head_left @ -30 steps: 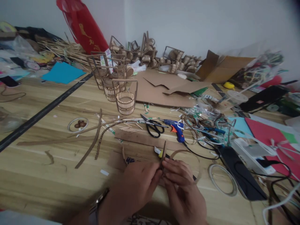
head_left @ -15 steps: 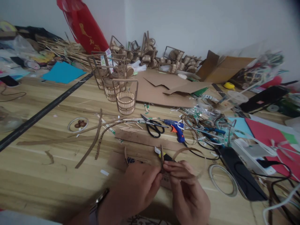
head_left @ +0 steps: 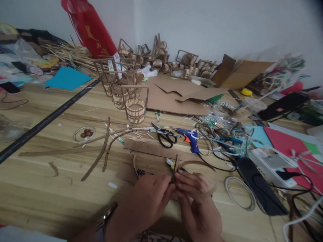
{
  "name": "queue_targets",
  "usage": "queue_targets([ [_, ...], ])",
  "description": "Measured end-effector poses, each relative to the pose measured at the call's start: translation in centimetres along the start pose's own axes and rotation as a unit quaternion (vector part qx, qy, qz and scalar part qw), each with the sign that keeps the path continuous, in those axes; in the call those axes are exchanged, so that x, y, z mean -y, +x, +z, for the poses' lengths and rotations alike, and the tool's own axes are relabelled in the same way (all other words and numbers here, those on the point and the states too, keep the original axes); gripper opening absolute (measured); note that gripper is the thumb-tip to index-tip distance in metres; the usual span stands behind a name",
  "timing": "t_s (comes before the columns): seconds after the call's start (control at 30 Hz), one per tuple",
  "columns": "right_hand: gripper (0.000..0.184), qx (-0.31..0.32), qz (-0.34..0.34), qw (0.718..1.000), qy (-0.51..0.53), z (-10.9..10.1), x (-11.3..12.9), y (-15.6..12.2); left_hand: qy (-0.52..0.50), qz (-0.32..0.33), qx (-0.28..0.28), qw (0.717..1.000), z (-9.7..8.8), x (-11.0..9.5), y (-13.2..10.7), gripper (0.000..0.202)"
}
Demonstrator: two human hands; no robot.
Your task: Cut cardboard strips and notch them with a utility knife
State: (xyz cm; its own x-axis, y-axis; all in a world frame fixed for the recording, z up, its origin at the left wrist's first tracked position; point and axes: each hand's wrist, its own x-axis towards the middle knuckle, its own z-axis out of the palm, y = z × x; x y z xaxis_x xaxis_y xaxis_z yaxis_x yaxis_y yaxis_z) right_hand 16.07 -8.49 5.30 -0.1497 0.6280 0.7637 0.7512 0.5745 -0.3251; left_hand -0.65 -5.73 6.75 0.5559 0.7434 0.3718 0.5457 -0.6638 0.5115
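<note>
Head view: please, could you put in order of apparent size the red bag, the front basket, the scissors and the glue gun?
Red bag (top cut off)
Front basket, handle included
Scissors and glue gun: too alike to rank

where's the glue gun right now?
In the head view, the glue gun lies on the table just right of centre, beyond the right hand, its nozzle end beside the handles of the scissors to its left.
</note>
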Motion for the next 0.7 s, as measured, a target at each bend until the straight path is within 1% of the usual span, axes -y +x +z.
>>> queue_targets([
  [0.1, 0.014, -0.002, 0.007, 1.0, -0.003, -0.03, 0.2, 0.1, 0.013, 0.0, -0.005, 1.0, 0.05, -0.04, -0.26, 0.042],
  [0.2, 0.014, -0.015, 0.019, 1.0, 0.015, -0.05, 0.55, 0.19, 0.014, 0.008, -0.007, 1.0, 0.11, -0.03, -0.52, 0.04],
  [0.3, 0.015, -0.04, 0.049, 0.997, 0.048, -0.04, 0.81, 0.21, -0.009, 0.022, 0.001, 1.0, -0.01, -0.06, -0.59, 0.038],
  [0.4, 0.014, -0.045, 0.07, 0.994, 0.068, -0.06, 0.82, 0.17, -0.035, 0.024, 0.01, 0.999, -0.22, -0.15, -0.48, 0.039],
  [0.53, 0.014, -0.033, 0.04, 0.998, 0.045, -0.19, 0.61, 0.27, -0.061, -0.006, 0.026, 0.998, -0.26, -0.22, -0.24, 0.04],
  [0.63, 0.014, -0.012, 0.007, 1.0, 0.015, -0.19, 0.46, 0.5, -0.055, -0.029, 0.036, 0.997, -0.14, -0.2, -0.15, 0.039],
  [0.7, 0.012, -0.009, 0.006, 1.0, 0.002, -0.1, 0.37, 0.64, -0.047, -0.034, 0.037, 0.998, -0.07, -0.18, -0.14, 0.04],
])
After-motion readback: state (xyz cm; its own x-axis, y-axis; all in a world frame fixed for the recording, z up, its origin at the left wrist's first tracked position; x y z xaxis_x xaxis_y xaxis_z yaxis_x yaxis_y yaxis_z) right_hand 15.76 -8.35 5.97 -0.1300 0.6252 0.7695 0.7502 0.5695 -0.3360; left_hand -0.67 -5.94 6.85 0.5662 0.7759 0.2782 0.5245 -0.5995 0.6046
